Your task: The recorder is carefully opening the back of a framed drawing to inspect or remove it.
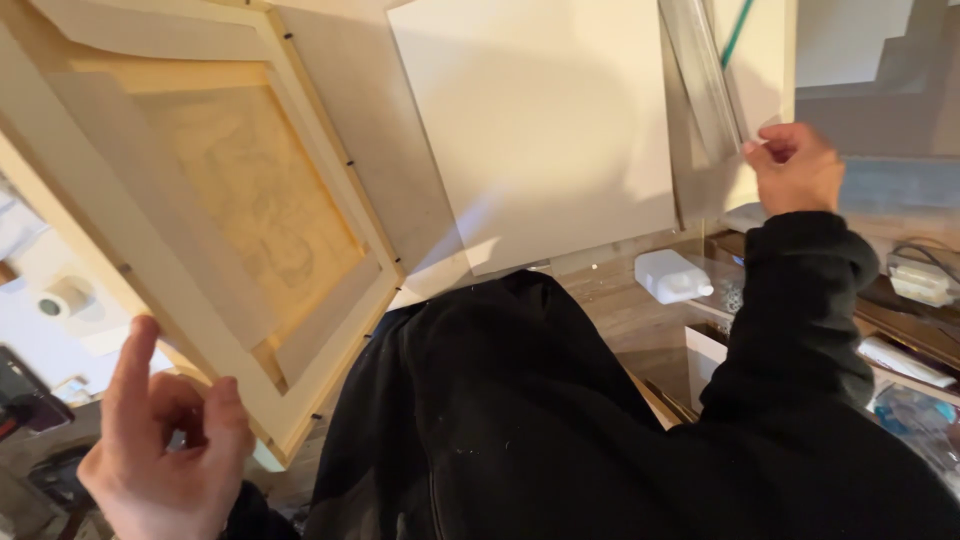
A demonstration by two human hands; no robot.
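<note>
My left hand point(165, 450) grips the lower corner of a stretched canvas point(200, 210), seen from the back, with its pale wooden frame and beige cloth tilted up at the left. My right hand point(795, 165) is raised at the upper right, fingers pinched on the edge of a clear plastic sheet or sleeve point(705, 80). A blank white canvas board point(540, 120) leans upright between the two hands. My black sleeves and black top point(520, 420) fill the lower middle.
A small white plastic bottle point(672, 276) lies on a glass-topped wooden surface point(620, 310) below the white board. Shelves at the right hold boxes and cables point(920, 275). A roll of tape point(55, 300) and dark objects lie at the lower left.
</note>
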